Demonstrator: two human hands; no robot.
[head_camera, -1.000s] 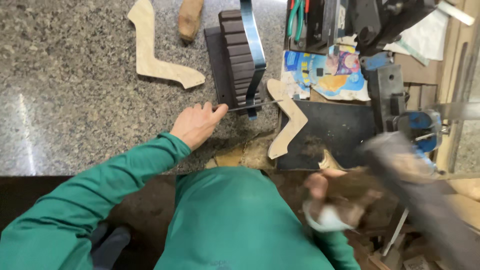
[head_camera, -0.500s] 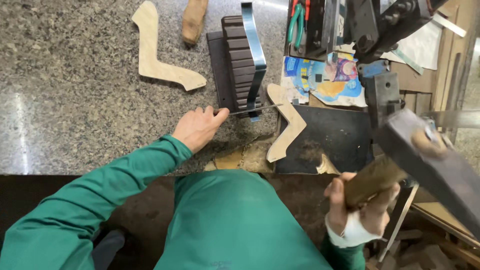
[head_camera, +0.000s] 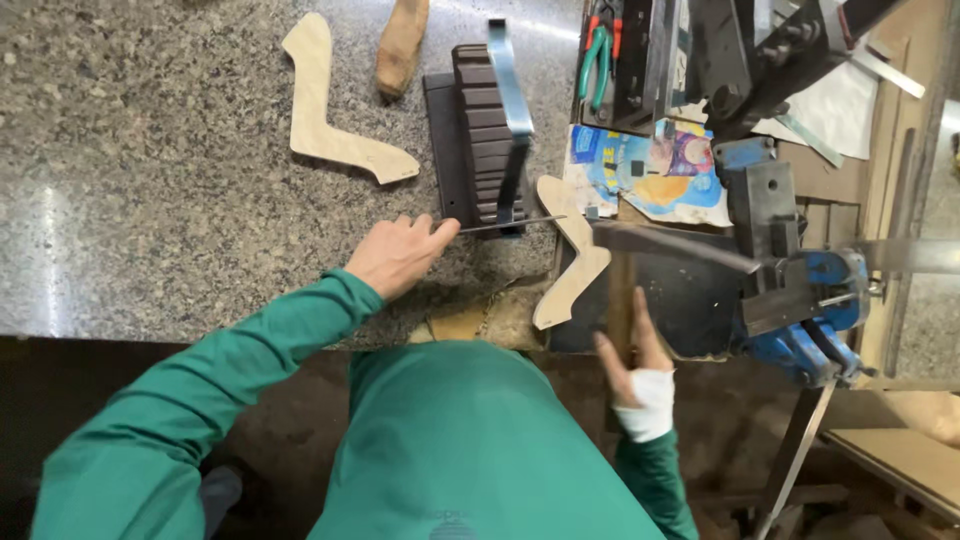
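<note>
Granite counter (head_camera: 150, 200) fills the left side, speckled grey; on it lies a pale wooden boot-shaped cutout (head_camera: 335, 110), and just right of that a brown wooden handle-like piece (head_camera: 402, 45) near the top edge; my left hand (head_camera: 398, 255), in a green sleeve, rests on the stone with fingers pinched around the near end of a thin metal rod (head_camera: 510, 225), which runs level to the right; beside the rod stands a dark ribbed block (head_camera: 480, 120) with a grey metal band (head_camera: 512, 110) bent over it; the rod's far tip reaches a second pale wooden cutout (head_camera: 572, 250), which lies partly on a black mat (head_camera: 690, 300); my right hand (head_camera: 632, 365), wrapped in white at the wrist, is closed on the wooden shaft of a hammer (head_camera: 665, 245), whose dark head is level above the mat, close to the rod's tip; whether they touch I cannot tell; further right sits a blue vise (head_camera: 800, 300); above it lie a colourful printed sheet (head_camera: 650, 170) and green-handled pliers (head_camera: 597, 60).
</note>
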